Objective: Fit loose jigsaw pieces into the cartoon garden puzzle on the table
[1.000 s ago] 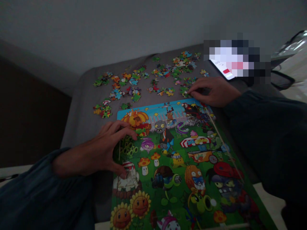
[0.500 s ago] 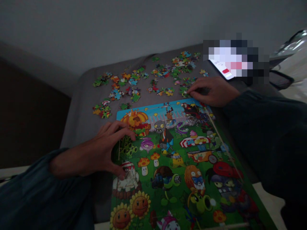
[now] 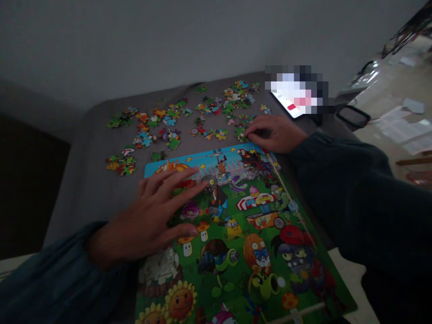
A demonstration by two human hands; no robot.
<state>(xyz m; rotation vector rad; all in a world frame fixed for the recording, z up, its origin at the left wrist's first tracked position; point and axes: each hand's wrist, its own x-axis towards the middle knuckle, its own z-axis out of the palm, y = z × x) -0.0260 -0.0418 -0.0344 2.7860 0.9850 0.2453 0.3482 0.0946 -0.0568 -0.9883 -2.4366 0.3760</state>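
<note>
A jigsaw puzzle board (image 3: pixel 219 234) with cartoon plants and zombies lies on a grey cloth-covered surface, tilted away to the left. My left hand (image 3: pixel 153 211) spreads over its upper left part, fingers apart, holding nothing. Part of the pumpkin picture is hidden under those fingers. Just past the board's top right corner, my right hand (image 3: pixel 275 132) rests with thumb and forefinger pinched at the edge of a green puzzle piece (image 3: pixel 240 135). Loose puzzle pieces (image 3: pixel 168 114) lie in scattered clusters beyond the board.
A lit phone (image 3: pixel 288 101), partly blurred out, lies at the back right. Beside it are dark-framed glasses (image 3: pixel 354 118). A pale wall (image 3: pixel 168 40) rises behind the surface. Papers and cables show at the far right.
My left hand has shifted right across the board, its fingers now stretched out over the puzzle. My right hand stays by the same pieces. The whole view has swung right.
</note>
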